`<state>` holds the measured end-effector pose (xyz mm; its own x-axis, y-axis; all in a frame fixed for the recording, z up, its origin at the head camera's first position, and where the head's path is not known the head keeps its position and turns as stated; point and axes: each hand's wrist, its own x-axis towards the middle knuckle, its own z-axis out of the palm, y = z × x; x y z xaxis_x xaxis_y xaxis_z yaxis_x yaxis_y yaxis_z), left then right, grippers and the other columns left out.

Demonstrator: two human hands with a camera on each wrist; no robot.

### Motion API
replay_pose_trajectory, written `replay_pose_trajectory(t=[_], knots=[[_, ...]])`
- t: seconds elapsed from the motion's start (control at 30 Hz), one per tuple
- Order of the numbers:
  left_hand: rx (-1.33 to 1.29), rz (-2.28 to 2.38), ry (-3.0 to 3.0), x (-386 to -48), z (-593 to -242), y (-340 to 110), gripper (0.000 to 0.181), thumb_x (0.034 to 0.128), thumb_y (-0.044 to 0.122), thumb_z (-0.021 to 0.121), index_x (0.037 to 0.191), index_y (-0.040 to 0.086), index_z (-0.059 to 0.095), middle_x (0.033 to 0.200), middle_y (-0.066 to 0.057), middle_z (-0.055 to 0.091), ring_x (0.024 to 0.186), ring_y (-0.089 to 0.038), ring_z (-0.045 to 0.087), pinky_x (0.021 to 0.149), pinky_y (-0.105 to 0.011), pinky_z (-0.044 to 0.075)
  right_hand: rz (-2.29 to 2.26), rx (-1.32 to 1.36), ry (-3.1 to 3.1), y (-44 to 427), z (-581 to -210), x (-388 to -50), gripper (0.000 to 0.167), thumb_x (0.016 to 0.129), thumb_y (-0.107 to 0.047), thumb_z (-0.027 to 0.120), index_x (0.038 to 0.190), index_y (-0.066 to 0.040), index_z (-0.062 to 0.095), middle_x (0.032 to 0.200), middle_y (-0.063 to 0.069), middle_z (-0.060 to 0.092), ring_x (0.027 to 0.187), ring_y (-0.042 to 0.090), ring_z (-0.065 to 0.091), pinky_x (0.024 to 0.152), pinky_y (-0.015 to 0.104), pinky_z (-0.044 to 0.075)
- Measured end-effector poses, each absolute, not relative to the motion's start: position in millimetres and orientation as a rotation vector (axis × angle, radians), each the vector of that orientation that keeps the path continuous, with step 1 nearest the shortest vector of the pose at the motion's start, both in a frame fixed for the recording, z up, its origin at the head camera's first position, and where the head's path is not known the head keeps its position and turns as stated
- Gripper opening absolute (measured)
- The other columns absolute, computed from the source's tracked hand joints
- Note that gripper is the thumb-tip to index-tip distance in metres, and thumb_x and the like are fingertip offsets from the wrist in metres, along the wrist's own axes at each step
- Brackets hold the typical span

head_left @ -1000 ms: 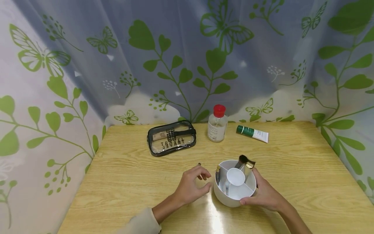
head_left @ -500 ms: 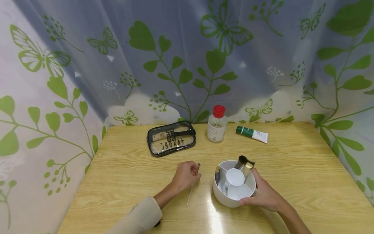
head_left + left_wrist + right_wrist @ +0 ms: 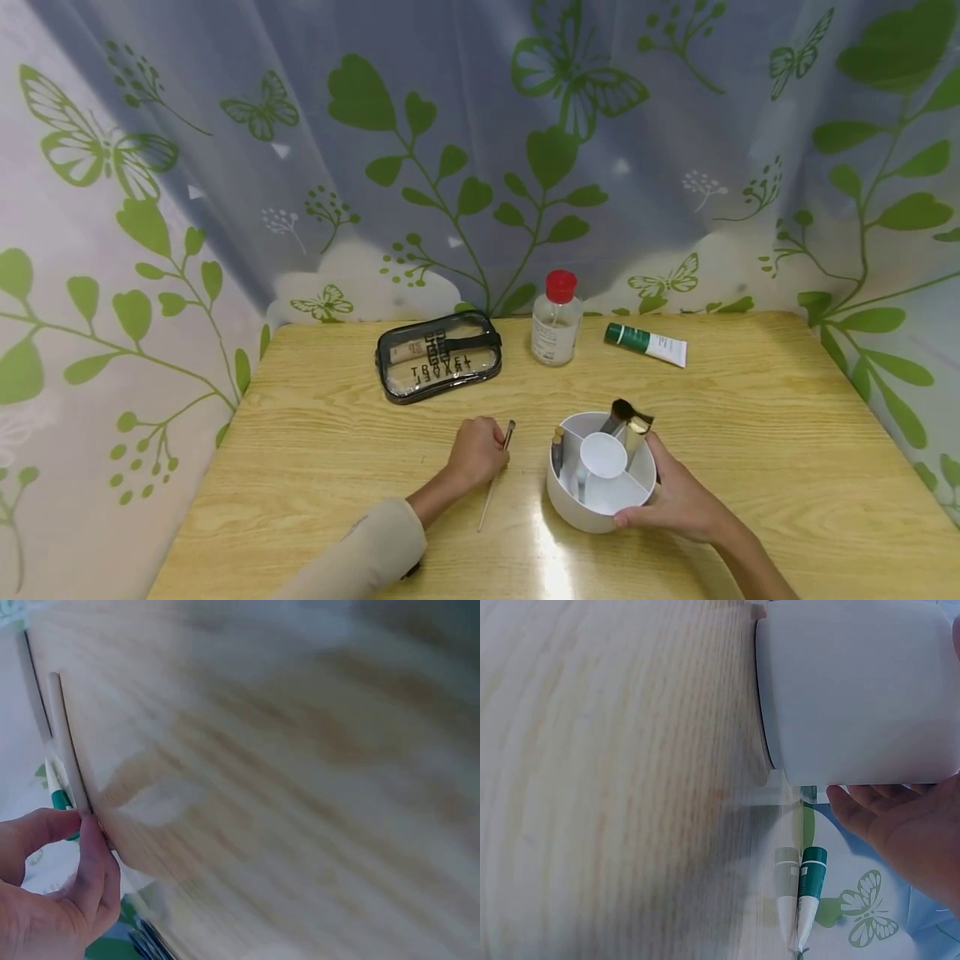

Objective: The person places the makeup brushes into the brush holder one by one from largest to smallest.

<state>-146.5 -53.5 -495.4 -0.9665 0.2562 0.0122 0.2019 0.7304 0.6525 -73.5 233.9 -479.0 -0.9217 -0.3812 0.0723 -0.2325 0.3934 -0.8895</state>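
Observation:
A thin makeup brush (image 3: 486, 503) lies along the tabletop, its small dark tip pointing away. My left hand (image 3: 477, 450) pinches it near the middle; in the left wrist view, thumb and finger meet on the pale handle (image 3: 67, 742). To the right stands a round white organizer (image 3: 592, 521) with divided compartments and a round cup in its centre. My right hand (image 3: 678, 492) holds its right side, thumb at the front of the wall. Inside are a dark fluffy brush (image 3: 621, 412), a gold-coloured item (image 3: 637, 427) and small sticks with yellowish tops (image 3: 558, 450).
Behind are a clear black-edged travel pouch (image 3: 438, 357), a bottle with a red cap (image 3: 555, 329) and a green-and-white tube (image 3: 647, 343) lying flat. A patterned curtain (image 3: 450, 167) hangs at the table's back edge.
My left hand has moved left from beside the organizer and down onto the thin brush, taking hold of its handle. The right hand and organizer stay put.

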Motion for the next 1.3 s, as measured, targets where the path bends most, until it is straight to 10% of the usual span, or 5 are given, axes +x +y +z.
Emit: replay_pose_trajectory(t=[0.27, 0.57, 0.77, 1.3], knots=[[0.426, 0.898, 2.828, -145.2, -488.8, -46.7, 0.042, 0.0618, -0.010, 0.055, 0.047, 0.018, 0.027, 0.049, 0.006, 0.021, 0.046, -0.008, 0.020, 0.037, -0.018, 0.017, -1.562, -0.553, 2.496, 233.9, -478.4, -73.8, 0.108, 0.061, -0.014, 0.086, 0.147, -0.018, 0.021, 0.122, 0.011, 0.056, 0.102, 0.003, 0.056, 0.085, 0.022, 0.047], [0.385, 0.904, 2.780, -145.5, -478.5, -52.3, 0.040, 0.0649, -0.003, 0.061, 0.046, 0.016, 0.032, 0.043, 0.008, 0.024, 0.040, -0.006, 0.022, 0.035, -0.017, 0.019, -1.574, -0.560, 2.484, 233.6, -478.8, -74.6, 0.108, 0.061, -0.013, 0.086, 0.148, -0.016, 0.020, 0.123, 0.012, 0.055, 0.102, 0.003, 0.056, 0.085, 0.022, 0.048], [0.459, 1.118, 2.716, -144.8, -459.9, -58.5, 0.006, 0.0703, 0.003, 0.068, 0.072, 0.005, 0.062, 0.063, 0.002, 0.057, 0.057, -0.006, 0.050, 0.052, -0.016, 0.044, -1.561, -0.549, 2.499, 233.6, -478.5, -74.2, 0.109, 0.060, -0.014, 0.086, 0.147, -0.015, 0.021, 0.123, 0.011, 0.055, 0.101, 0.002, 0.056, 0.084, 0.022, 0.048], [0.555, 1.732, 2.285, -118.7, -404.5, -49.9, 0.019, 0.0800, 0.005, 0.067, 0.098, 0.001, 0.063, 0.094, -0.014, 0.067, 0.084, -0.011, 0.062, 0.073, -0.022, 0.056, -1.547, -0.550, 2.511, 233.6, -478.6, -73.5, 0.108, 0.061, -0.015, 0.086, 0.147, -0.014, 0.021, 0.124, 0.012, 0.055, 0.101, 0.002, 0.056, 0.084, 0.022, 0.048]])
